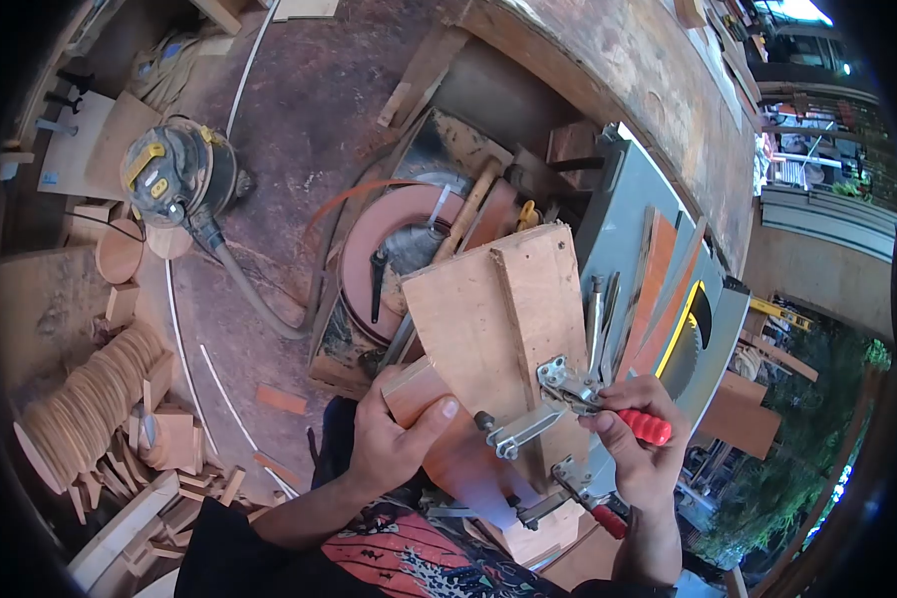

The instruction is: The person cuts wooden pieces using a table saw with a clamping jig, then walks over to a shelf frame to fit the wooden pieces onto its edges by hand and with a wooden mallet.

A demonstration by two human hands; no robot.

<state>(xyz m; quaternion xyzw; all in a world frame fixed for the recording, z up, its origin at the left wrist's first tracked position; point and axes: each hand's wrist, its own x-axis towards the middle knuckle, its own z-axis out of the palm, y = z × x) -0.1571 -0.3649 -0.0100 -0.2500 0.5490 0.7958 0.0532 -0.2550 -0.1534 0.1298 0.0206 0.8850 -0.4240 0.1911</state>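
two toggle clamps point(561, 378) on plywood board point(466, 309) in head view, likely there to pin stuff flat. holding wood piece point(457, 460) near its upper end with left hand point(393, 446), fairly wide grip, probably to steady it by board's lower left. gripping red handle point(646, 428) of upper one in right hand point(648, 453), curled close around it, likely for leverage. can't tell about contact under rubber tip point(484, 421).

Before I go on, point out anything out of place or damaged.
Loose strips lie on the saw table near the blade, an odd spot to leave them. A reddish offcut lies on the floor, possibly dropped. I see no clear damage on the wood in the left hand or the clamp in the right hand.
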